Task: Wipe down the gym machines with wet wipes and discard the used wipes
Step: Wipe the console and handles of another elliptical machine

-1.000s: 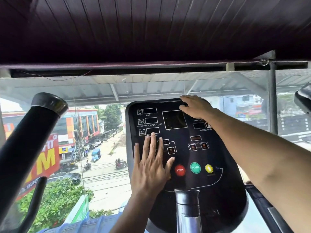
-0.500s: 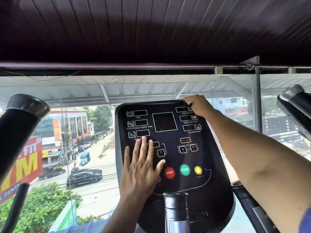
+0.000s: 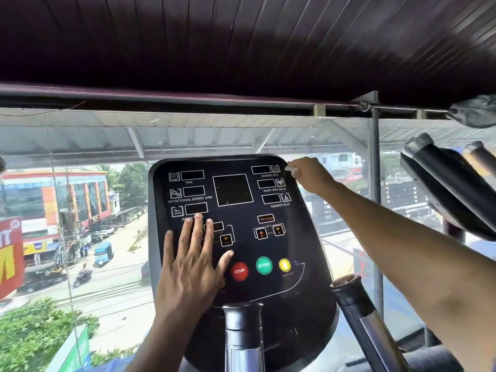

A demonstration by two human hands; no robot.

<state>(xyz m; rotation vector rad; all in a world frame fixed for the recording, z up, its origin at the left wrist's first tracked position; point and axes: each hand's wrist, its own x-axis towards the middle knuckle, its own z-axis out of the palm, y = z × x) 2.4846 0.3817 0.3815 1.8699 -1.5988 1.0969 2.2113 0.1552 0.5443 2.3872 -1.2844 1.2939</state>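
A black console panel [image 3: 241,291] of a gym machine fills the middle of the view, with display windows and red, green and yellow buttons. My left hand [image 3: 192,260] lies flat on its lower left, fingers spread, holding nothing. My right hand [image 3: 311,175] is at the panel's upper right corner, closed on a small white wet wipe [image 3: 292,169] that peeks out at the fingertips and touches the panel's edge.
A chrome post [image 3: 243,336] rises below the panel. A second handle bar [image 3: 359,315] slants at lower right, and black padded handles [image 3: 442,181] stand at far right. A glass window [image 3: 80,210] behind shows a street far below.
My right hand has slid from the top middle of the panel to its upper right corner. The left hand has stayed flat on the panel. The view has shifted left.
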